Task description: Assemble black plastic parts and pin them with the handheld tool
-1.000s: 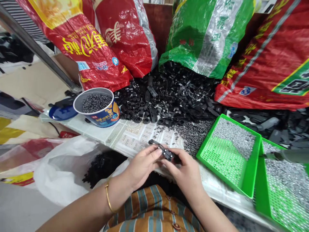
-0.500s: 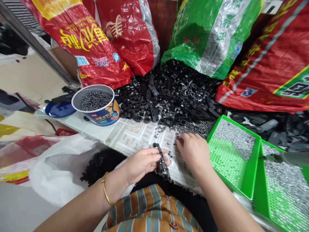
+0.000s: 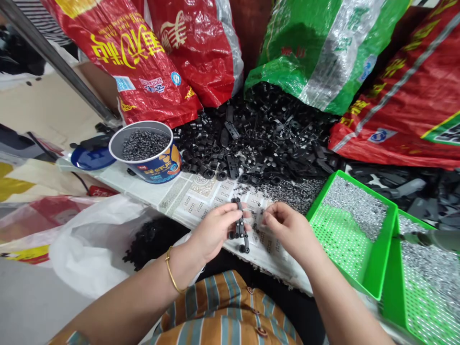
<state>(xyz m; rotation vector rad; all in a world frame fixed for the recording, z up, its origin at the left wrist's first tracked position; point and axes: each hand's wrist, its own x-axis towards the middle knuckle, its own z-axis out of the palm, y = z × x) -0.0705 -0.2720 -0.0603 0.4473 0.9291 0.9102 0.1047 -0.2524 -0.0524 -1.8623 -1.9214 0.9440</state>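
Note:
My left hand (image 3: 219, 227) is closed on a black jointed plastic piece (image 3: 239, 223), a narrow set of linked bars with small shiny dots and round ends. The piece lies across its fingers above the table's front edge. To the right, my right hand (image 3: 291, 227) has its fingers curled and its thumb and index finger brought together; whatever is between them is too small to make out. Several tiny black parts (image 3: 257, 218) lie on the patterned table cover (image 3: 194, 203) between the two hands. A pile of small grey-black pieces (image 3: 296, 195) spreads just beyond the right hand.
A tub (image 3: 154, 167) of small dark pieces stands at the left. Behind lies a heap of black plastic parts (image 3: 251, 139) under red and green sacks (image 3: 287, 62). Green perforated trays (image 3: 377, 268) with silvery bits are at the right. A white bag (image 3: 93, 249) hangs below left.
My left hand has turned the black jointed piece more upright and shifted it slightly up. My right hand has drawn its fingertips back from the small parts, and its thumb now shows against the index finger.

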